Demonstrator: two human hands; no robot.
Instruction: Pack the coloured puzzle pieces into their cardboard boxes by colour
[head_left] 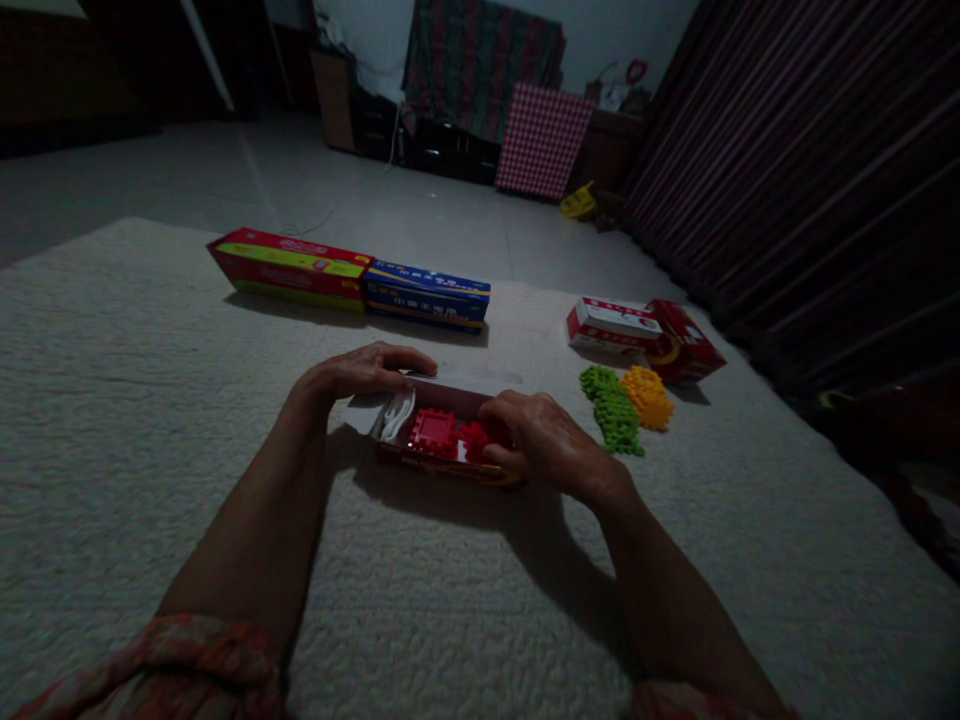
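An open box (390,455) with a dark red front lies before me, its pale flap raised at the back. Inside are red plastic interlocking building pieces (433,430) and something white and folded (397,413) at the left end. My left hand (367,370) grips the box's back left edge and flap, thumb on the near side. At the box's right end, my right hand (540,435) has its fingers down in it, closed on red pieces that they partly hide. To the right, green pieces (615,415) and orange-yellow pieces (646,397) lie in piles on the mat.
Beyond my hands, a red and yellow-green long box (292,268) adjoins a blue box (427,296). A white and red box (613,326) and a red box (686,345) stand at the right. Dark curtains (757,150) hang beside the pale textured mat (187,420).
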